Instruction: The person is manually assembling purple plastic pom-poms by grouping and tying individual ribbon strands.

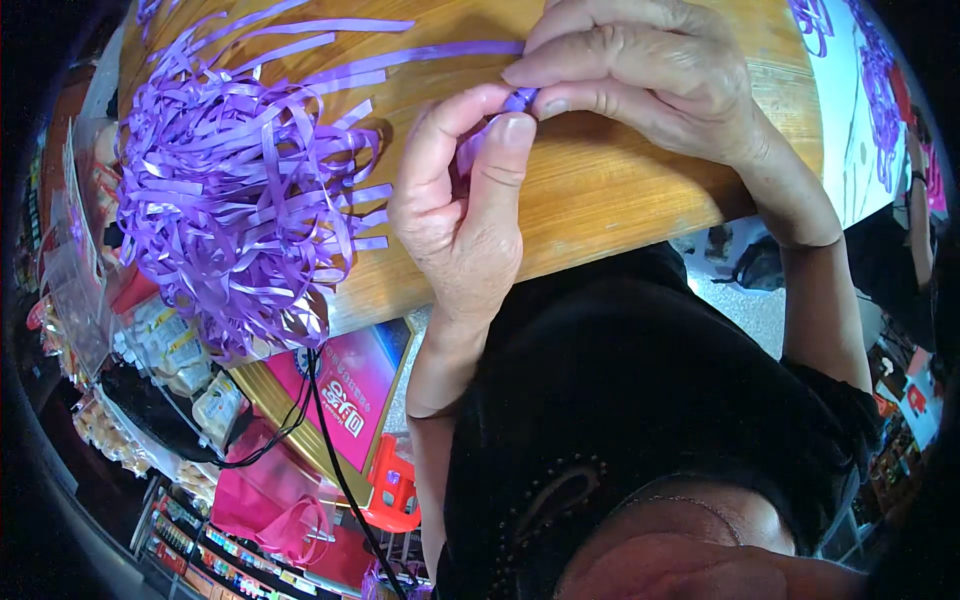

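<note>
So we've got a folded purple ribbon [518,100] above the wooden table [640,190], pinched between the thumb and index finger of our left hand [457,195]. Our right hand [650,75] has its fingertips closed in on the same fold. A flat purple strip [430,52] runs from our right fingers toward the big tangled ribbon heap [235,190] on our left; can't tell if it's the same piece.
</note>
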A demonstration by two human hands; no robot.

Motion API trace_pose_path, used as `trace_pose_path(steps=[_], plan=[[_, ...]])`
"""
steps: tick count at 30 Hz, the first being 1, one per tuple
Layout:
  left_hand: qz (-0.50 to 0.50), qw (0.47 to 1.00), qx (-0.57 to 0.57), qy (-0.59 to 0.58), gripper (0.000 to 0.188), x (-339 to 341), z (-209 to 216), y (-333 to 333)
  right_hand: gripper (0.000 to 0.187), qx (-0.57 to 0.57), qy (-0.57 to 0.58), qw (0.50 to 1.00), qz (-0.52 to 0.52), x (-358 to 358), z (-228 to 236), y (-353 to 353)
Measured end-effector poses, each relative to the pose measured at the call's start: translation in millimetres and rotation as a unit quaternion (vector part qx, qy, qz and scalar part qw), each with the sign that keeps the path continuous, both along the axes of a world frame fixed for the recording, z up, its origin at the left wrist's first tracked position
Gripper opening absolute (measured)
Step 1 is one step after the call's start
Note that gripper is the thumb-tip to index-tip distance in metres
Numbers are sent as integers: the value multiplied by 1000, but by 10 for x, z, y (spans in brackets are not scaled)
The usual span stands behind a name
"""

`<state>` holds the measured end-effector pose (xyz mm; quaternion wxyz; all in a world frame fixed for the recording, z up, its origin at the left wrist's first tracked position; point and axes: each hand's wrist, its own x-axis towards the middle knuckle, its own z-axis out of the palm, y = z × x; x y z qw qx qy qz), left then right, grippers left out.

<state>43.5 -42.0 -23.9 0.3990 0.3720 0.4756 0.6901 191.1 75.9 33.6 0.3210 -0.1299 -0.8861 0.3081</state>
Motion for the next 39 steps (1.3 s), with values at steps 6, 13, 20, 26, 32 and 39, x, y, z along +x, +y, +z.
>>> trace_pose_path(steps=[6, 13, 20, 26, 32, 39], plan=[[41, 994, 1, 98, 15, -275, 109, 65, 16, -8, 26, 1000, 6, 29, 6, 28], [130, 921, 84, 358, 22, -419, 443, 217, 17, -16, 10, 1000, 3, 40, 140, -17], [-175, 980, -37, 86, 22, -357, 500, 249, 18, -48, 62, 997, -2, 145, 74, 77], [137, 819, 115, 545, 11, -931, 645, 273, 14, -117, 101, 988, -13, 184, 180, 109], [-10, 964, 31, 264, 24, -499, 586, 329, 15, -145, 73, 986, -33, 186, 237, 36], [-272, 957, -63, -83, 17, -416, 507, 309, 17, -160, 90, 983, -2, 176, 248, 76]])
